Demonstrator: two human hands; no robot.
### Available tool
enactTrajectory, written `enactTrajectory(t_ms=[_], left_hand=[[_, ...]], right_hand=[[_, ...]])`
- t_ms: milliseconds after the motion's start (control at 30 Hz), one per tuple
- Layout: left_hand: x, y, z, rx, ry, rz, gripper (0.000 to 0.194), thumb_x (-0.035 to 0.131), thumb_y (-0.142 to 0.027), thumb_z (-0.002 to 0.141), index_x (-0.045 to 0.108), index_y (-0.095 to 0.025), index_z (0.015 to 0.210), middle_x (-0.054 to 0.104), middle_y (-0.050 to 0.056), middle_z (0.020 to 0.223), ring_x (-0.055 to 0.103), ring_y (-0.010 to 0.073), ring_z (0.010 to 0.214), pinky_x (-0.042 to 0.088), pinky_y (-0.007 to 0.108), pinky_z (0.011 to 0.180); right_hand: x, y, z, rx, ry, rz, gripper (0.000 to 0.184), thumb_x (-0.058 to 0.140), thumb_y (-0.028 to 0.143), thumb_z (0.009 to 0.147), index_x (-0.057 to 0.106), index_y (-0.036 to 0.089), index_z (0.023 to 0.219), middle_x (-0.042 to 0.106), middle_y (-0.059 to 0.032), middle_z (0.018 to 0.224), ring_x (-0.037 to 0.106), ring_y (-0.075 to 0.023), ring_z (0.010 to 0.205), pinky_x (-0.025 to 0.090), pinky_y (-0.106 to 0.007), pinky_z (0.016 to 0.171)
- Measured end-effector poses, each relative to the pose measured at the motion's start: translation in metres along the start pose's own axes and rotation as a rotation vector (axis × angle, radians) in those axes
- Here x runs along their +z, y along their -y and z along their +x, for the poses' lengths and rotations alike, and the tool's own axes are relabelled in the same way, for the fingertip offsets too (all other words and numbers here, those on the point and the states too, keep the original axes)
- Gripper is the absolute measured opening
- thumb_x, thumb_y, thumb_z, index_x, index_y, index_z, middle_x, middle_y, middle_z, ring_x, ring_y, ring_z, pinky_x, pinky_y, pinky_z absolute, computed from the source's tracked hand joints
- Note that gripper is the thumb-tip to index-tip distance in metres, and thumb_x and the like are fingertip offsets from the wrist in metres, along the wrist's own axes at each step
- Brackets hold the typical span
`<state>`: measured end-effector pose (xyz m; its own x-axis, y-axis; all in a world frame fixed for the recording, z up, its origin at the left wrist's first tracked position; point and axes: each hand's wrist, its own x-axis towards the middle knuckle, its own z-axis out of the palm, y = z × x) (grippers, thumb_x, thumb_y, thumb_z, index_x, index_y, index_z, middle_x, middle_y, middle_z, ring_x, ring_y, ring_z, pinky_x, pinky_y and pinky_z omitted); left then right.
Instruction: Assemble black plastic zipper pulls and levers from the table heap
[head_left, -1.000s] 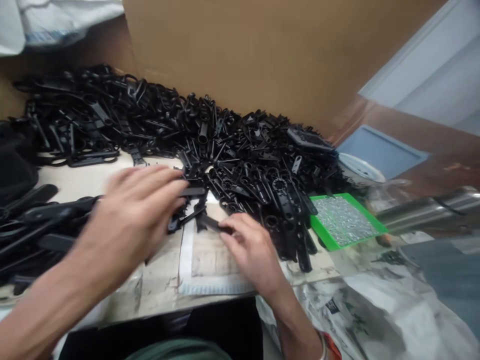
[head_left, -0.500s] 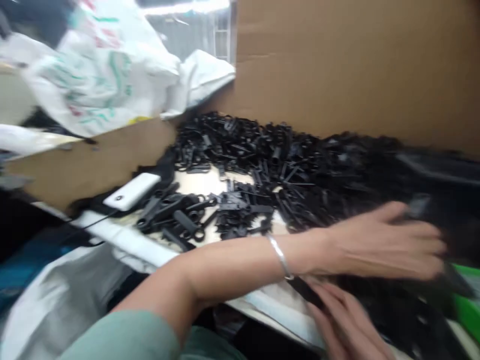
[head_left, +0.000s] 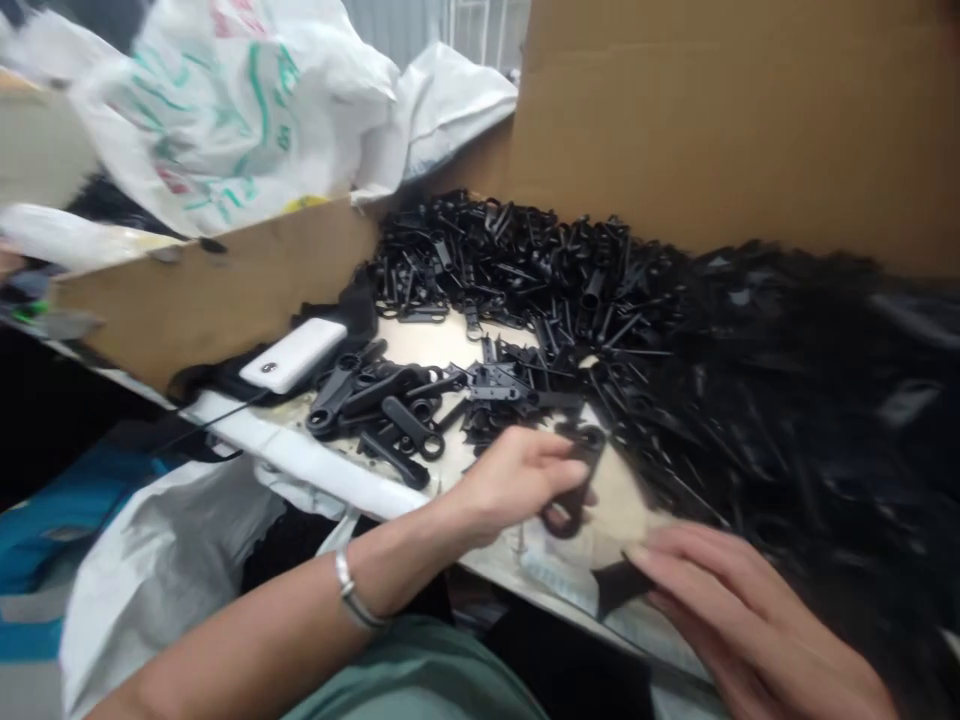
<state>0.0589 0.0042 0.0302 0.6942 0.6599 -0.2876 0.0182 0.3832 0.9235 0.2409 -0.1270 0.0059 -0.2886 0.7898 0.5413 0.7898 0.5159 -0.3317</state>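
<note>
Centred on the clock face of the head view: a black ring-ended part [head_left: 573, 500], raised and tilted, with one rounded end toward one o'clock and the other toward seven. Gripped between thumb and fingers of the left hand [head_left: 521, 482], just to the nine o'clock side; a silver bangle [head_left: 352, 590] round that wrist, toward eight. At four o'clock, blurred, the right hand [head_left: 739, 605], with fingers closed on a dark flat piece [head_left: 619, 583] at five. Beneath and between both, a pale sheet [head_left: 626, 490].

Just beyond, at half past ten, a cluster of small toothed black parts [head_left: 502, 385]. Farther out, between nine and ten, loosely strewn black levers [head_left: 375, 410] with ring ends; next to these, a white slab-like device [head_left: 300, 350] with a dark cable [head_left: 214, 425] trailing toward nine. From eleven round to three, a big heap of black parts [head_left: 510, 245], smeared by blur on the three o'clock side.

Outermost: a tall cardboard panel [head_left: 712, 120] at one; a printed white sack [head_left: 247, 110] at ten; a crumpled white bag [head_left: 157, 560] near nine; green cloth [head_left: 420, 665] between seven and eight.
</note>
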Motion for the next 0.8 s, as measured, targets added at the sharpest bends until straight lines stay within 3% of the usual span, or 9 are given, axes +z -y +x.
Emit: enactTrajectory(t_ms=[133,267,400,567,800], left_hand=[[-0.011,0.009,-0.015,-0.067,0.069,-0.065,0.03,0.061,-0.036,0.083,0.062,-0.008,0.074,0.06,0.004,0.065,0.051,0.0064,0.051,0.038,0.017,0.049],[-0.013,0.008,-0.019,-0.107,0.113,-0.085,0.032,0.062,-0.041,0.082,0.063,-0.009,0.078,0.06,0.003,0.064,0.055,0.0108,0.056,0.04,0.021,0.053],[-0.015,0.008,-0.019,-0.09,0.188,-0.059,0.033,0.057,-0.042,0.086,0.062,-0.01,0.081,0.064,0.007,0.069,0.062,0.0159,0.062,0.041,0.023,0.055],[-0.021,0.015,-0.014,-0.053,0.2,-0.008,0.033,0.052,-0.04,0.089,0.063,-0.009,0.084,0.063,0.007,0.065,0.058,0.0145,0.058,0.042,0.024,0.057],[-0.021,0.017,-0.013,-0.057,0.179,0.013,0.033,0.051,-0.039,0.09,0.062,-0.009,0.079,0.061,0.006,0.064,0.055,0.013,0.058,0.038,0.023,0.055]], right_hand=[[-0.005,0.006,0.034,-0.057,0.015,0.012,0.041,0.052,0.001,0.088,0.063,0.027,0.119,0.062,-0.0058,0.112,0.055,-0.0233,0.108,0.049,-0.038,0.09],[-0.001,0.004,0.053,-0.118,0.054,-0.034,0.036,0.05,0.004,0.093,0.063,0.025,0.119,0.064,-0.0055,0.111,0.053,-0.0226,0.107,0.049,-0.039,0.089],[-0.003,0.0,0.059,-0.154,0.121,-0.082,0.033,0.044,0.01,0.098,0.062,0.025,0.12,0.064,-0.0053,0.112,0.052,-0.0225,0.107,0.05,-0.039,0.09],[-0.007,0.001,0.064,-0.186,0.222,-0.086,0.033,0.036,0.011,0.101,0.058,0.019,0.124,0.061,-0.0081,0.116,0.05,-0.0227,0.11,0.048,-0.04,0.094],[-0.003,0.001,0.067,-0.228,0.199,-0.095,0.029,0.04,0.009,0.099,0.06,0.012,0.12,0.061,-0.0125,0.111,0.052,-0.0246,0.106,0.048,-0.039,0.092]])
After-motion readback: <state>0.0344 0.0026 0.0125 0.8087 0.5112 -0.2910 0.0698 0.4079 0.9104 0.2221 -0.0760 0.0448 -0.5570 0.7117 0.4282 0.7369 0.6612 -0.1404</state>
